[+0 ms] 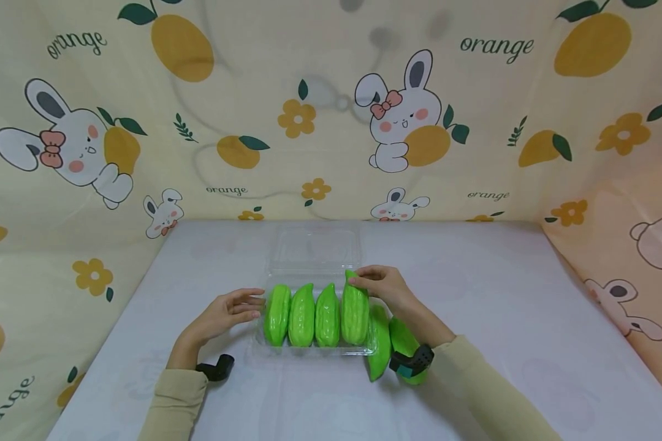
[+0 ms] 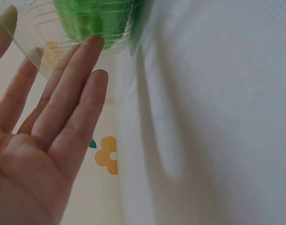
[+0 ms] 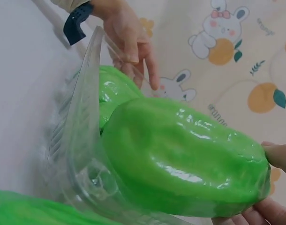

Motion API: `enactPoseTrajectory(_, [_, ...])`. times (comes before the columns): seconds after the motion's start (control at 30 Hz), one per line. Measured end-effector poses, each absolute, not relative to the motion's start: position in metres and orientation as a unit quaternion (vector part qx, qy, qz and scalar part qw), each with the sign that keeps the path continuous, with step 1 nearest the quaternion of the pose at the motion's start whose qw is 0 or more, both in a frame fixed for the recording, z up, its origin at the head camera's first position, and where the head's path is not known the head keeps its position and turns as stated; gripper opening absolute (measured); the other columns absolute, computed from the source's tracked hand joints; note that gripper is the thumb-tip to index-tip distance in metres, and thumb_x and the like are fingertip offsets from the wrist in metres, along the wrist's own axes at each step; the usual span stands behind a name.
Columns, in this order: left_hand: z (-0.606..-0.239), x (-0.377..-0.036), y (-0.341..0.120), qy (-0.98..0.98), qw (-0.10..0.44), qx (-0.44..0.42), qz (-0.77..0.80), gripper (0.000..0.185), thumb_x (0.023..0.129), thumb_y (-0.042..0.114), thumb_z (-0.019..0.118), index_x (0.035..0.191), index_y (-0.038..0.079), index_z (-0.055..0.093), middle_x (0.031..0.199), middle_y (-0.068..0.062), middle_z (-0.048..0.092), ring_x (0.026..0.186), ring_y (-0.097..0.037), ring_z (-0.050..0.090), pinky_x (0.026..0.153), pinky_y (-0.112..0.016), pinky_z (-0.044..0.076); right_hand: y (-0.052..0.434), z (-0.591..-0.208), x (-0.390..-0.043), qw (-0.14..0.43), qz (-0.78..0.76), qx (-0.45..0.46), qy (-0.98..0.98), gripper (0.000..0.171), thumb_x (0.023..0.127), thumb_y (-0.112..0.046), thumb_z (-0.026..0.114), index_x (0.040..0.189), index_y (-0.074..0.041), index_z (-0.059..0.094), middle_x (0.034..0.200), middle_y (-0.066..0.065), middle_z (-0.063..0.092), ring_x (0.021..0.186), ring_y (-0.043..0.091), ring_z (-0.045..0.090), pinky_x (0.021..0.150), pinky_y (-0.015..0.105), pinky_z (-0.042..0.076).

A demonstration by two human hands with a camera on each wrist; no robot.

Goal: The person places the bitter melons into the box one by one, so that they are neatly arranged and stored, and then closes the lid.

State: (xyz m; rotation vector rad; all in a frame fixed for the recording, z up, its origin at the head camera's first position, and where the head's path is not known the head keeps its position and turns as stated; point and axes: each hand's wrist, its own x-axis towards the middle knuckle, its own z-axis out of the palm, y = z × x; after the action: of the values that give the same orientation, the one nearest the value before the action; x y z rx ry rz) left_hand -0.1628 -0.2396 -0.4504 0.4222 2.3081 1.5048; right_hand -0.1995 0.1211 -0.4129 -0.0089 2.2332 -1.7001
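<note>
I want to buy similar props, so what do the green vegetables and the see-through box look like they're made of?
Green vegetables: probably moulded plastic or foam with a glossy skin, judging by the even bright green and sharp highlights in the right wrist view. Clear box: likely thin, shiny, ribbed transparent plastic; the tablecloth and left hand show through it.

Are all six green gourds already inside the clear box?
No, four green gourds stand in the clear box; two others lie on the table beside it.

Glossy green gourds fill a clear box on a white tablecloth, before cream rabbit-and-orange fabric.
</note>
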Motion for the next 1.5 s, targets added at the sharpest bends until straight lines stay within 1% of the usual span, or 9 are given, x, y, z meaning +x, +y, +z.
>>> enactPoseTrajectory(0.17, [-0.451, -0.163, -0.240, 0.815, 0.177, 0.149, 0.531, 0.057, 0.094, 0.022, 0.063, 0.142, -0.002, 0.041, 0.138, -0.029, 0.053, 0.126, -0.042, 0.055, 0.097, -0.032, 0.054, 0.119, -0.413, -0.199, 0.153, -0.590, -0.009, 0.793, 0.038, 0.088, -0.024, 0.070, 0.117, -0.001, 0.063, 0.108, 0.004, 0.070, 0.096, 0.011, 0.062, 0.087, 0.027, 0.053])
enactPoseTrajectory(0.27, [-0.451, -0.163, -0.240, 0.814, 0.177, 0.148, 0.533, 0.057, 0.094, 0.022, 0.063, 0.142, -0.002, 0.041, 0.138, -0.029, 0.053, 0.126, -0.043, 0.055, 0.097, -0.030, 0.055, 0.117, -0.412, -0.197, 0.140, -0.581, -0.006, 0.802, 0.036, 0.087, -0.022, 0.072, 0.115, -0.002, 0.065, 0.106, 0.006, 0.071, 0.095, 0.014, 0.063, 0.091, 0.031, 0.051])
enactPoseTrajectory(0.47, [-0.450, -0.163, -0.240, 0.810, 0.179, 0.147, 0.539, 0.059, 0.093, 0.022, 0.064, 0.142, -0.003, 0.041, 0.137, -0.030, 0.053, 0.125, -0.043, 0.055, 0.095, -0.027, 0.054, 0.113, -0.411, -0.195, 0.136, -0.563, -0.005, 0.815, 0.034, 0.084, -0.020, 0.075, 0.113, -0.004, 0.066, 0.111, 0.012, 0.070, 0.101, 0.020, 0.064, 0.098, 0.041, 0.049])
enactPoseTrajectory(0.73, [-0.450, -0.163, -0.240, 0.810, 0.179, 0.147, 0.539, 0.059, 0.093, 0.021, 0.064, 0.141, -0.004, 0.041, 0.137, -0.030, 0.053, 0.125, -0.043, 0.056, 0.095, -0.026, 0.054, 0.113, -0.412, -0.195, 0.147, -0.545, -0.020, 0.825, 0.036, 0.084, -0.019, 0.075, 0.114, -0.003, 0.066, 0.114, 0.016, 0.069, 0.100, 0.019, 0.066, 0.095, 0.037, 0.053])
enactPoseTrajectory(0.9, [-0.450, -0.163, -0.240, 0.814, 0.176, 0.147, 0.534, 0.058, 0.093, 0.022, 0.064, 0.141, -0.003, 0.042, 0.136, -0.030, 0.053, 0.124, -0.042, 0.056, 0.095, -0.027, 0.055, 0.114, -0.412, -0.196, 0.141, -0.531, -0.037, 0.835, 0.038, 0.083, -0.018, 0.076, 0.115, -0.001, 0.067, 0.116, 0.017, 0.070, 0.105, 0.025, 0.066, 0.095, 0.039, 0.054])
enactPoseTrajectory(1.07, [-0.450, -0.163, -0.239, 0.813, 0.176, 0.149, 0.534, 0.058, 0.093, 0.022, 0.064, 0.141, -0.003, 0.041, 0.137, -0.030, 0.053, 0.125, -0.043, 0.055, 0.095, -0.029, 0.055, 0.113, -0.415, -0.197, 0.114, -0.512, -0.064, 0.849, 0.036, 0.082, -0.014, 0.076, 0.115, -0.001, 0.068, 0.119, 0.018, 0.069, 0.113, 0.032, 0.064, 0.095, 0.038, 0.055])
enactPoseTrajectory(1.23, [-0.451, -0.163, -0.238, 0.812, 0.177, 0.150, 0.536, 0.059, 0.093, 0.022, 0.063, 0.142, -0.003, 0.041, 0.138, -0.030, 0.052, 0.125, -0.043, 0.055, 0.096, -0.029, 0.055, 0.113, -0.417, -0.195, 0.076, -0.511, -0.106, 0.850, 0.031, 0.082, -0.008, 0.075, 0.110, 0.004, 0.068, 0.118, 0.022, 0.067, 0.114, 0.036, 0.064, 0.094, 0.034, 0.056])
enactPoseTrajectory(1.33, [-0.451, -0.163, -0.238, 0.812, 0.177, 0.150, 0.536, 0.059, 0.093, 0.022, 0.064, 0.142, -0.003, 0.041, 0.138, -0.030, 0.052, 0.125, -0.043, 0.055, 0.095, -0.029, 0.055, 0.114, -0.417, -0.192, 0.065, -0.498, -0.148, 0.852, 0.031, 0.082, -0.008, 0.076, 0.108, 0.005, 0.068, 0.118, 0.022, 0.066, 0.115, 0.037, 0.063, 0.097, 0.037, 0.055])
enactPoseTrajectory(1.5, [-0.451, -0.163, -0.239, 0.811, 0.178, 0.148, 0.538, 0.059, 0.093, 0.022, 0.064, 0.142, -0.003, 0.041, 0.138, -0.030, 0.052, 0.125, -0.044, 0.055, 0.095, -0.028, 0.055, 0.119, -0.417, -0.187, 0.078, -0.473, -0.206, 0.853, 0.041, 0.077, -0.010, 0.080, 0.112, 0.006, 0.066, 0.121, 0.022, 0.062, 0.118, 0.040, 0.059, 0.102, 0.043, 0.051])
